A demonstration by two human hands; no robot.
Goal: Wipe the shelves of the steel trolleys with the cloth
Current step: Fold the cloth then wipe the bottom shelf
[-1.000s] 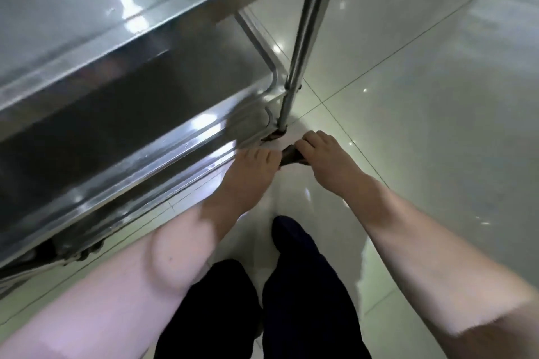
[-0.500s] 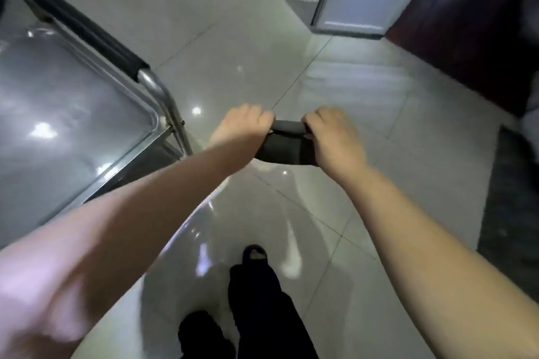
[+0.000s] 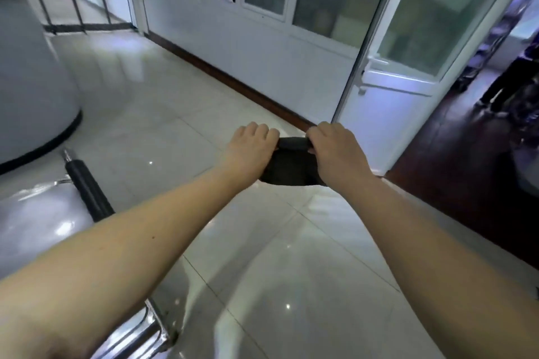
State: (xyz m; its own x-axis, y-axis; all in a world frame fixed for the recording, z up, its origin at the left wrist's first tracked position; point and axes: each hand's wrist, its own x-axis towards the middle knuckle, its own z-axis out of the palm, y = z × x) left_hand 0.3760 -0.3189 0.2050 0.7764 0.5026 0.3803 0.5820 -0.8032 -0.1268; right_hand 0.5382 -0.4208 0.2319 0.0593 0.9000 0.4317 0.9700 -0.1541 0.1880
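My left hand (image 3: 251, 148) and right hand (image 3: 338, 152) clench the dark, limp fabric cloth (image 3: 288, 162) at twelve o'clock. It looks light and floppy, best gripped at its ends. At eight o'clock is the shiny steel trolley shelf (image 3: 35, 218).

Glossy pale floor tiles (image 3: 262, 285) fill the middle of the frame. The steel trolley (image 3: 38, 221) stands on them at lower left, its top shelf gleaming. A white column (image 3: 29, 81) rises from them at upper left.
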